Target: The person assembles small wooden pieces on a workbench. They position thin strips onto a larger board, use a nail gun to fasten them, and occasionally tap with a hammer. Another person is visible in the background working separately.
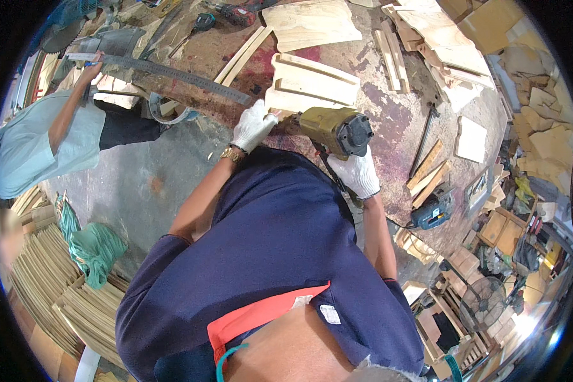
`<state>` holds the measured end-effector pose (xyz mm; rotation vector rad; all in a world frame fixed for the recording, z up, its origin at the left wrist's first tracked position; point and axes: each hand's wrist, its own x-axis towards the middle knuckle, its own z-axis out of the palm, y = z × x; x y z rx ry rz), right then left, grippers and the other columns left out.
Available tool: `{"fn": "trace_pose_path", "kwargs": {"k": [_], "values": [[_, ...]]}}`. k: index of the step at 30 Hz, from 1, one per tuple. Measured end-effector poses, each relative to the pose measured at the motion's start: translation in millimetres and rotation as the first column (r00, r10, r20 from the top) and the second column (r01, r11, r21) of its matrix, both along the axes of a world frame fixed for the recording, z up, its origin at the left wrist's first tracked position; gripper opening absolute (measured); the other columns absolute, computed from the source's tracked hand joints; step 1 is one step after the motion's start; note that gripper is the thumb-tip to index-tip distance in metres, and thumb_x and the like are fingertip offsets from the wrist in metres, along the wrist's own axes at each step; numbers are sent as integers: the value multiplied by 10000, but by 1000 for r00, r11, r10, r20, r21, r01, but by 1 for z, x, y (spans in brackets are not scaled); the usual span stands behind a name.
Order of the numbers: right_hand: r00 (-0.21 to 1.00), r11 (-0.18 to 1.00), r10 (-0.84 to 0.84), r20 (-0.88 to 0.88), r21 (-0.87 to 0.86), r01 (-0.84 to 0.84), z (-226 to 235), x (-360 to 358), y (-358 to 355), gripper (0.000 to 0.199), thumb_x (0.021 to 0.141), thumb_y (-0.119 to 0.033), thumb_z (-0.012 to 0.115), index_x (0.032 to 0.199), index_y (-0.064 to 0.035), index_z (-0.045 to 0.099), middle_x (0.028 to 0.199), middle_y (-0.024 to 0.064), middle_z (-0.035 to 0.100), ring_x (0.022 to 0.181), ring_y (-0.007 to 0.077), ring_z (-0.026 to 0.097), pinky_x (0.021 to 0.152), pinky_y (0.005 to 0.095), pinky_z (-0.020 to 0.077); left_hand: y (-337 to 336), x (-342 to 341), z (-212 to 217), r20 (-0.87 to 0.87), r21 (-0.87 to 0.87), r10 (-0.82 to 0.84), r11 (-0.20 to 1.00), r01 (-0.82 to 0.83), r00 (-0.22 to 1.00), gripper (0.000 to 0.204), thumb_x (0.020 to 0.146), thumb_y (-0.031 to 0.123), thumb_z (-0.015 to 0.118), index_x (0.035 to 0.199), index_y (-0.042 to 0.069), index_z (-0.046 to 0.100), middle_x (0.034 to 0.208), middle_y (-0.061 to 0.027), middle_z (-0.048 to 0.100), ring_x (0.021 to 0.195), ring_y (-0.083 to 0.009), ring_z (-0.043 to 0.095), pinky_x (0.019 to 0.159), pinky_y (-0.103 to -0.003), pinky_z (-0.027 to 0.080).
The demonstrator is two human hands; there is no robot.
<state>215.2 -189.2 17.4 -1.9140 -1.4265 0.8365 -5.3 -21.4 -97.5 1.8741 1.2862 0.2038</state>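
My right hand point(356, 173), in a white knit glove, is closed round the grip of an olive-yellow nail gun point(330, 127) with a black end cap. The tool lies sideways, its nose pointing left at the near edge of a pale wooden panel point(315, 79). Two wooden strips lie across that panel. At its near left corner, my gloved left hand point(254, 125) pinches the wood, bare fingertips close to the nail gun's nose. The exact contact of nose and wood is hidden.
A co-worker point(51, 134) at the left reaches over the table with a long metal ruler point(178, 75). Another shaped panel point(312, 25) and loose strips point(243, 56) lie beyond. To the right are stacked panels point(449, 44), a black bar point(423, 140) and a blue power tool point(431, 209).
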Motion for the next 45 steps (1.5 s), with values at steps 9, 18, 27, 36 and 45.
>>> {"fn": "trace_pose_path", "kwargs": {"k": [9, 18, 27, 36, 45], "values": [[843, 847, -531, 85, 32, 531, -30, 60, -56, 336, 779, -72, 721, 1104, 1, 674, 981, 182, 731, 888, 335, 716, 799, 398, 556, 18, 18, 91, 281, 226, 42, 968, -109, 959, 259, 898, 265, 719, 976, 38, 622, 780, -221, 680, 734, -399, 692, 608, -452, 499], [694, 770, -617, 371, 102, 630, -133, 60, -94, 776, 832, -44, 667, 1546, -127, 375, 1237, 271, 503, 996, 460, 636, 834, 479, 539, -2, 142, 136, 8, 686, -568, 602, 409, 823, 364, 873, 218, 651, 1211, 83, 658, 675, -103, 683, 585, -288, 683, 529, -434, 528], [540, 696, -709, 453, 332, 637, -121, 90, -120, 337, 864, -231, 737, 1136, -53, 651, 1030, 235, 613, 957, 431, 620, 837, 479, 518, -28, 232, 72, 59, 540, -645, 663, 519, 762, 418, 868, 304, 669, 1215, 72, 648, 853, -80, 726, 738, -279, 694, 637, -436, 539], [269, 622, -656, 706, 302, 723, -169, 216, -138, 386, 912, -320, 622, 1155, -19, 629, 996, 231, 642, 950, 439, 625, 849, 514, 498, -18, 99, 37, 47, 123, -548, 833, 539, 835, 314, 910, 401, 704, 891, 88, 700, 674, -97, 633, 627, -252, 611, 601, -387, 481], [445, 606, -603, 662, 17, 795, -187, 286, -109, 262, 813, -223, 626, 954, -1, 624, 904, 272, 710, 870, 452, 694, 792, 507, 544, -3, -3, -36, -56, -344, -122, 934, 95, 991, 418, 941, 465, 665, 869, 53, 644, 766, -105, 677, 701, -225, 670, 614, -403, 518]]}}
